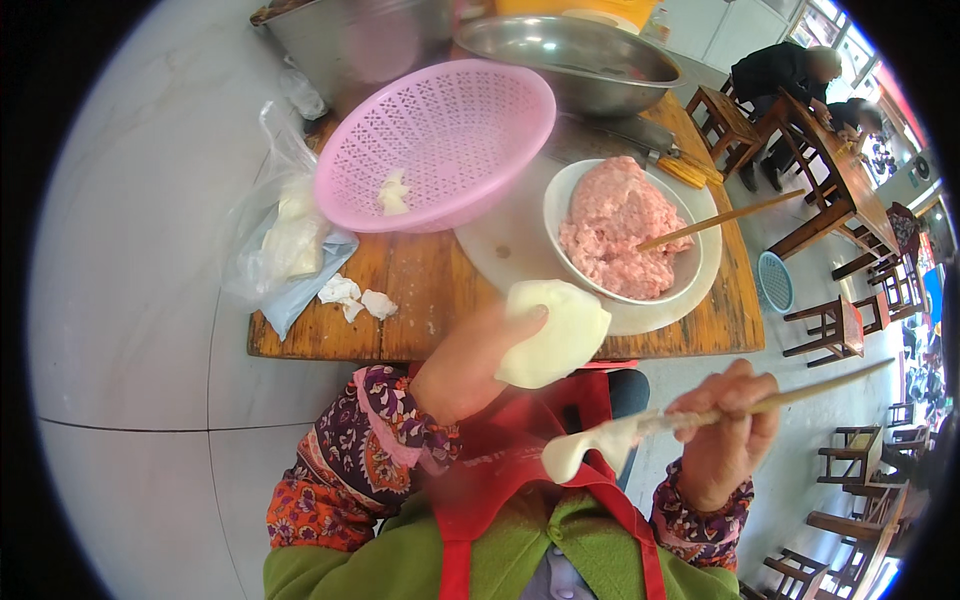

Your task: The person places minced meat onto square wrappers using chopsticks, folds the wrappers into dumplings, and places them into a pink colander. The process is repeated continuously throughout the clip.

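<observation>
My left hand (pixel 465 356) holds a stack of pale dough wrappers (pixel 559 334) over the table's front edge, thumb on top. A wooden chopstick (pixel 825 388) is gripped in my right hand (pixel 731 427), to the right above my lap. From its inner end hangs a thin dough wrapper (pixel 585 454), partly folded around the stick. Beyond the stack, a white bowl (pixel 553 217) holds a mound of raw minced meat (pixel 619 225). Another chopstick (pixel 727 219) stands slanted in the meat. A few folded dough pieces (pixel 393 193) lie in the pink plastic basket (pixel 480 142).
The bowl rests on a round pale board (pixel 495 251) on the wooden table (pixel 420 285). A clear plastic bag (pixel 289 232) and crumpled white scraps (pixel 360 296) lie left. Behind are a steel basin (pixel 577 82) and steel container (pixel 360 45). Stools (pixel 832 330) and people (pixel 787 82) appear right.
</observation>
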`<state>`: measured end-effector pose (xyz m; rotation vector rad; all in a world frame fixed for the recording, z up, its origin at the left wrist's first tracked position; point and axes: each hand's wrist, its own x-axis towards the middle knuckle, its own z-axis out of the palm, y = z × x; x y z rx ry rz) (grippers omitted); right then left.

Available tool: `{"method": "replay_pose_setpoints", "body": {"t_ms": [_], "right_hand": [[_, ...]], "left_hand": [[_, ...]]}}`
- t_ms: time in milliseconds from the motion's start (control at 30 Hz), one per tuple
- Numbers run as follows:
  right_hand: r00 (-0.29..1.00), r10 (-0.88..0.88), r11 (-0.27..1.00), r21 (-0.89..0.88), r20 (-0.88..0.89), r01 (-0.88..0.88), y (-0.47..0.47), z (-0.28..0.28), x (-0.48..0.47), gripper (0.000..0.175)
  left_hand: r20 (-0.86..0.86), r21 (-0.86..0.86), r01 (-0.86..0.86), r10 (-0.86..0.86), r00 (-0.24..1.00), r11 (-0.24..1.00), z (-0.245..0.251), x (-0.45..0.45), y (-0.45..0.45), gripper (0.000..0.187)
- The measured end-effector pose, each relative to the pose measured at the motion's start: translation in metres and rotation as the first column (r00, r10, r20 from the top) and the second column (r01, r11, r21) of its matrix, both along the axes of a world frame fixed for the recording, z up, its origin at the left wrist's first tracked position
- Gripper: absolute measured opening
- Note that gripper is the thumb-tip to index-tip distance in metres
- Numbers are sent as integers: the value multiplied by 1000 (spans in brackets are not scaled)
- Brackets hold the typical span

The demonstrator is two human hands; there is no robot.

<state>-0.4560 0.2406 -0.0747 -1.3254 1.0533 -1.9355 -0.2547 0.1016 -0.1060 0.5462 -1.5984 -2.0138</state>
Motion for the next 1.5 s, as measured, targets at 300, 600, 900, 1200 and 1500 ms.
{"method": "replay_pose_setpoints", "body": {"t_ms": [300,600,900,1200,1500], "right_hand": [[971,-85,980,193,222,41,-24,-26,-12,16],[572,-74,981,-164,-817,-107,-6,1,0,27],[376,-91,965,-175,-922,-196,-13,-1,7,30],[397,-73,963,-168,-915,-211,-17,-4,15,30],[437,7,948,-133,-899,-290,-12,-10,25,28]], "left_hand": [[-29,681,160,-192,981,715,0,-14,18,36],[-47,429,99,-87,995,898,3,-15,21,31],[-3,55,133,-133,991,990,-1,3,10,41],[-93,492,62,-18,996,868,1,-6,22,35],[-12,285,-324,341,940,902,-26,-20,27,25]]}}
